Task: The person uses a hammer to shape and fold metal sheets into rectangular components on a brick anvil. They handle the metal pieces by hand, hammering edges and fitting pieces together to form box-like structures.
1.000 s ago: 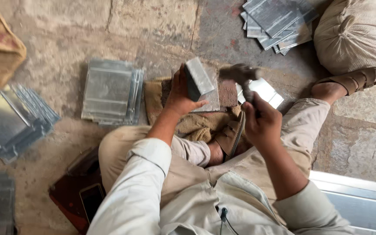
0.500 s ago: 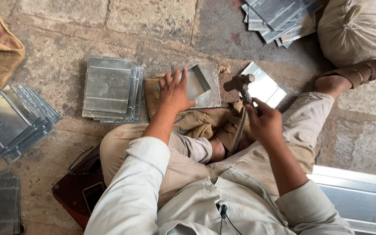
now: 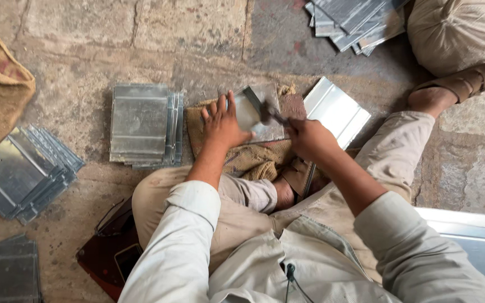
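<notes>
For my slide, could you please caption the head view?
Left hand steadies a sheet-metal piece on burlap while right hand hammers it.

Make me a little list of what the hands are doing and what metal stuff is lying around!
left hand: pressed flat on a small metal sheet, holding it down
right hand: closed grip on a hammer, head blurred over the sheet
under the sheet: brown burlap cloth on the stone floor
beside the left hand: neat stack of metal sheets
beside the right hand: one shiny folded sheet
far left: fanned pile of sheets
top right: another heap of sheets
</notes>
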